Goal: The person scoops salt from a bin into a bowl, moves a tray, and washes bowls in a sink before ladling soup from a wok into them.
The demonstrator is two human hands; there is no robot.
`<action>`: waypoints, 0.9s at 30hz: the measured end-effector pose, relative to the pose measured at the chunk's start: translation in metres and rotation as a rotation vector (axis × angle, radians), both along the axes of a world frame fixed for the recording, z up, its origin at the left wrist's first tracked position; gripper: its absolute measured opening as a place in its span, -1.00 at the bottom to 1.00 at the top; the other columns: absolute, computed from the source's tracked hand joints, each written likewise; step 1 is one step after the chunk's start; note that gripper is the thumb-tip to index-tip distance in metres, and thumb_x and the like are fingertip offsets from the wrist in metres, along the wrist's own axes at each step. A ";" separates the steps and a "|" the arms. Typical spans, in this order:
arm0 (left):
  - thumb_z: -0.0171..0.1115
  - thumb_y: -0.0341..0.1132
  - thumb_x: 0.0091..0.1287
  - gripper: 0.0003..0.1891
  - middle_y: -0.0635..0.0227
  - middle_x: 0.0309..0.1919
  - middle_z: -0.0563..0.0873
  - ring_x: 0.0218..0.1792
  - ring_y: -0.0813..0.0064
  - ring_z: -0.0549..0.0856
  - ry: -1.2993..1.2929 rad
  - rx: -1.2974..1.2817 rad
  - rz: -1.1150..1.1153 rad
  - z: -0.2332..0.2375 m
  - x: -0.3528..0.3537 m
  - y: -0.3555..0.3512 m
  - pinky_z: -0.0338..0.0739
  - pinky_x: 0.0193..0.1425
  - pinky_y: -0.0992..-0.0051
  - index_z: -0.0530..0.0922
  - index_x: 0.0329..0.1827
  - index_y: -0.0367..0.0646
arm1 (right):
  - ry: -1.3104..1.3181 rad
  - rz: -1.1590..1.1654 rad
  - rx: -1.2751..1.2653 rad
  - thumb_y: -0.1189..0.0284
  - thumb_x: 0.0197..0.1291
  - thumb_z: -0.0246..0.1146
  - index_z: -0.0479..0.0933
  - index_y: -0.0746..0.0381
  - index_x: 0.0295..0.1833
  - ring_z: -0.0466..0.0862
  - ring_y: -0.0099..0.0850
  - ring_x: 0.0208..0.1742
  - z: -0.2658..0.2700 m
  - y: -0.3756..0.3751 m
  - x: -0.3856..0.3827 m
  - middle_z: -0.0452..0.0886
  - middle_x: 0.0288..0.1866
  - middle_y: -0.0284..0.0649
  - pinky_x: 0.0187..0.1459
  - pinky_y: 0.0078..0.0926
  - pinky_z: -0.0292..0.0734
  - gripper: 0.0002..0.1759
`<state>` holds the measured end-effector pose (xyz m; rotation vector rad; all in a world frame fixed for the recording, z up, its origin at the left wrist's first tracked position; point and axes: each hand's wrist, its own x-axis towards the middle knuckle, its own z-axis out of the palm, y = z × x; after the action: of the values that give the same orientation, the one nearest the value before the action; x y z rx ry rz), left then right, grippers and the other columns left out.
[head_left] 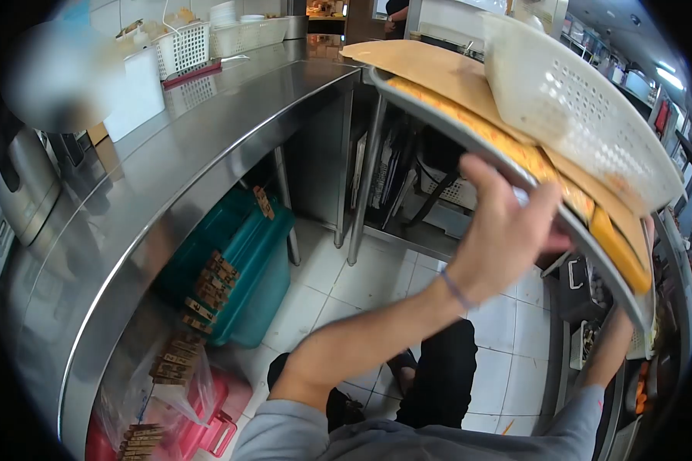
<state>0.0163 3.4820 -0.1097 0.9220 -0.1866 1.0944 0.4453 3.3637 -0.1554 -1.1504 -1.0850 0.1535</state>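
A grey tray [469,127] is held up, tilted, at the upper right. On it lie yellow printed packets [507,154] and a sheet of brown cardboard [423,67], with a white perforated basket [584,100] on top. My left hand [507,223], a thin band at its wrist, is at the tray's near edge. Its thumb points up and its fingers curl under the rim, slightly blurred. My right hand [650,229] is at the tray's right end, mostly hidden behind it; only part of the fingers and the forearm show.
A steel counter [231,115] curves along the left, with white baskets [250,34] on it. Below stand a teal bin [261,269] and a pink box [207,415], with labelled wooden clips nearby. Shelves with containers line the right. Another person [396,19] stands at the back.
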 end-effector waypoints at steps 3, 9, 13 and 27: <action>0.01 -0.34 0.36 -0.62 -0.12 -0.07 0.57 -0.19 0.13 0.74 0.009 -0.008 0.095 0.011 0.021 0.051 0.76 -0.13 0.29 0.17 -0.01 -0.53 | -0.299 0.150 0.106 0.19 0.43 0.05 0.34 0.33 0.33 0.58 -0.19 0.18 0.056 0.081 0.016 0.50 0.23 0.00 0.20 -0.26 0.54 -0.47; 0.13 -0.42 0.28 -0.46 -0.15 0.04 0.51 -0.15 -0.06 0.72 0.079 -0.205 0.248 0.008 0.070 0.146 0.74 -0.10 0.13 0.06 0.22 -0.33 | 0.241 0.264 -0.035 0.24 0.48 -0.01 0.21 0.33 0.44 0.40 -0.16 0.40 0.114 0.116 0.016 0.32 0.40 0.11 0.45 -0.29 0.26 -0.45; 0.30 -0.43 0.24 -0.45 -0.02 0.13 0.43 -0.18 0.07 0.71 0.031 -0.282 0.339 -0.006 0.117 0.210 0.78 -0.32 0.24 0.17 0.19 -0.25 | 0.026 0.074 0.126 0.25 0.53 -0.21 0.08 0.34 0.51 0.18 -0.14 0.53 0.049 0.081 -0.068 0.18 0.51 0.01 0.55 -0.22 0.03 -0.43; 0.26 -0.30 0.32 -0.83 0.21 -0.29 0.74 -0.26 0.32 0.73 1.450 -0.154 1.845 -0.310 -0.233 0.034 0.57 -0.13 0.43 0.66 -0.13 -0.19 | 0.364 0.924 -0.855 0.31 0.35 0.20 0.53 0.35 0.14 0.69 -0.44 -0.28 -0.281 0.178 -0.358 0.69 -0.15 -0.13 -0.20 -0.54 0.62 -0.62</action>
<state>-0.2168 3.5157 -0.4195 1.4574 2.2944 1.5752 0.0876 3.5421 -0.4361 -1.1800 -1.1677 1.6090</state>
